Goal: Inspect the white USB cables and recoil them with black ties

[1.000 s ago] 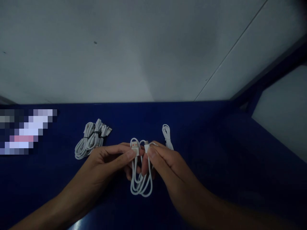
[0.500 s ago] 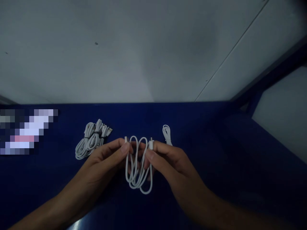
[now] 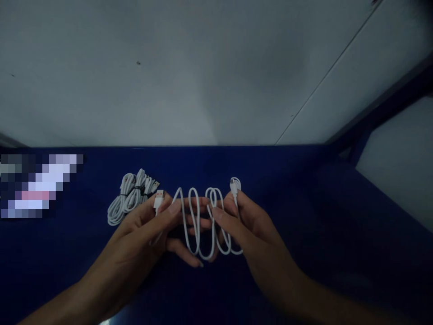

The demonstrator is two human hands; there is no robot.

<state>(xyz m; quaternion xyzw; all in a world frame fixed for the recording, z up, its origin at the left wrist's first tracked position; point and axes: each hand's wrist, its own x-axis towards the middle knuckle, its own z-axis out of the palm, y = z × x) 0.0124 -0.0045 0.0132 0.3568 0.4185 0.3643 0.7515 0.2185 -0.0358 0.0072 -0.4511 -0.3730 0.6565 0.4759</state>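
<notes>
Dark blue table (image 3: 304, 253) is seen across the lower half, and behind it a pale grey wall (image 3: 189, 72) is shown. At the far left of the table a blurred patch (image 3: 39, 186) is placed, and what it covers cannot be told. To the right of it, a bundle of white cables (image 3: 130, 196) is laid on the table, bound in the middle by a dark tie, with one plug pointing to the right. Near this bundle the left hand (image 3: 149, 230) is held above the table; a flat USB plug (image 3: 158, 198) is pinched between its thumb and forefinger, and the other fingers are spread loosely under the cable. From the plug, a white cable (image 3: 199, 221) is stretched in several hanging loops between both hands, above the table surface. At the right end of the loops the right hand (image 3: 246, 221) is closed on the cable, and its small plug (image 3: 234, 186) is held upward between the fingertips. Both forearms are entering from the lower edge.
</notes>
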